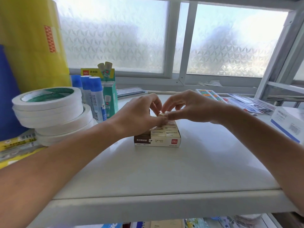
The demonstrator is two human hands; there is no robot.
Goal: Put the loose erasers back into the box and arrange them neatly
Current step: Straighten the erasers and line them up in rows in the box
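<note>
A cream and brown eraser box [158, 142] sits in the middle of the white shelf [148, 170], with rows of wrapped cream erasers [164, 131] packed inside. Just above its far end, a single cream eraser [162, 114] is pinched between the fingertips of both hands. My left hand [138, 117] comes in from the left, its fingers curled down over the box's back left part. My right hand [189, 107] reaches in from the right, thumb and forefinger on the eraser. The far rows of the box are hidden behind my hands.
Stacked white tape rolls [49, 109] stand at the left, with blue glue bottles [92, 92] and a green glue-stick box [110, 94] behind them. A large yellow roll [32, 46] rises at far left. Papers [238, 101] and a white box [289, 124] lie at right.
</note>
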